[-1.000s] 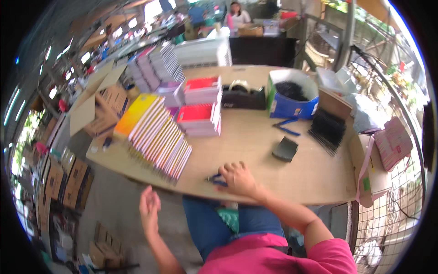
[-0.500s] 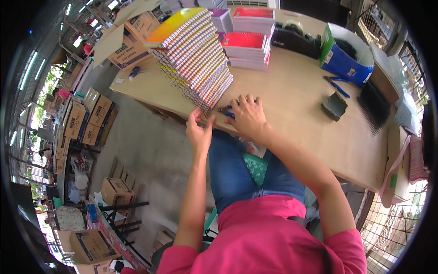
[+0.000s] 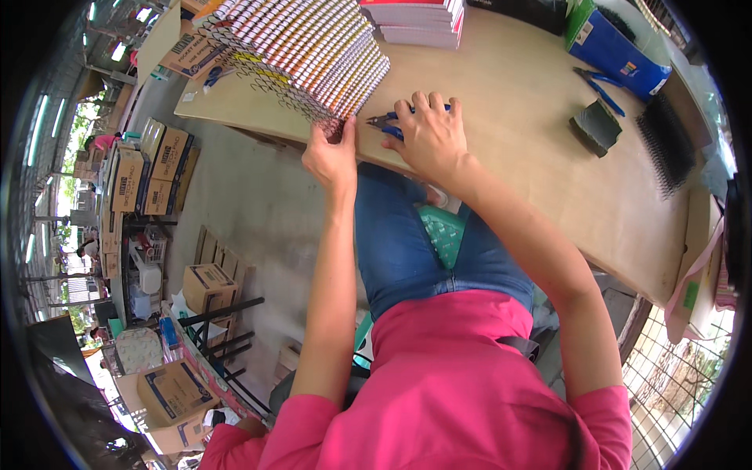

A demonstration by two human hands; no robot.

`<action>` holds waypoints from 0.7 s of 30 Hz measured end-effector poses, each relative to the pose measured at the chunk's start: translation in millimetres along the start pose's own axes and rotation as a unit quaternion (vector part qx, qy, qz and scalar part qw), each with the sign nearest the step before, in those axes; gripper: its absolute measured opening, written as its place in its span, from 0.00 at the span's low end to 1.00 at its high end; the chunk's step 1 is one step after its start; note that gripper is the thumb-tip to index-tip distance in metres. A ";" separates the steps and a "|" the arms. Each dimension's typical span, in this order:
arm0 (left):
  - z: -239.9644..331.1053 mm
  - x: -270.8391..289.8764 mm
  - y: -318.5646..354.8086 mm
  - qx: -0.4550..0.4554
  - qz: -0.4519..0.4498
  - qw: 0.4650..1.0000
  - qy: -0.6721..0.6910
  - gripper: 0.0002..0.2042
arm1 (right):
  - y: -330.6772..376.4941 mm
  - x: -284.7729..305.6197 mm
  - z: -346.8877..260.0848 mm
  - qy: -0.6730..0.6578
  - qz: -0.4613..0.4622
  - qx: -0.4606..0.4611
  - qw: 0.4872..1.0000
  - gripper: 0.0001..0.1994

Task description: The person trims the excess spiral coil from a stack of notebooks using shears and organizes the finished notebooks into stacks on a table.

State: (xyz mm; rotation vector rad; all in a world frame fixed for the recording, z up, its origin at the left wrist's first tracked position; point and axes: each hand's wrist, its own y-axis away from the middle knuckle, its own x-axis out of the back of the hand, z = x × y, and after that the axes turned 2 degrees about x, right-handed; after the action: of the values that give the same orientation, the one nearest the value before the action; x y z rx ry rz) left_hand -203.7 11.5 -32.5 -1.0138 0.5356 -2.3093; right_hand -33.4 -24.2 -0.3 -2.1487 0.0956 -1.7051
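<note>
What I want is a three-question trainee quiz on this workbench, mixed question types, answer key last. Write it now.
1. Which hand is at the near corner of the stack of spiral-bound notebooks?
2. True or false: the right hand partly covers a pair of blue-handled pliers.
3. Choose one. Another pair of pliers lies: (a) on the person's lap; (b) beside the blue carton; (c) on top of the notebooks.

Key: 1. The left hand. 2. True. 3. b.
</note>
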 end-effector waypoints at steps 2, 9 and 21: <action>-1.4 0.7 1.2 0.004 0.009 1.000 0.016 0.15 | 0.0 0.4 -1.3 -0.006 -0.010 0.004 1.000 0.29; -14.2 8.2 -4.5 0.074 -0.066 0.982 0.161 0.19 | -5.6 -5.3 -2.7 -0.003 -0.004 0.016 1.000 0.27; -46.4 21.6 3.8 -0.016 -0.087 0.990 0.106 0.28 | -15.9 -4.5 -23.9 0.020 -0.046 -0.012 0.999 0.28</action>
State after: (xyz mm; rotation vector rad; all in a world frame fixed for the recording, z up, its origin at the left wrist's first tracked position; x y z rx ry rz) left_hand -249.9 1.1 -52.5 -0.8658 0.5905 -2.5901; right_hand -60.1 -14.5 5.3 -2.1677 0.0290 -1.8067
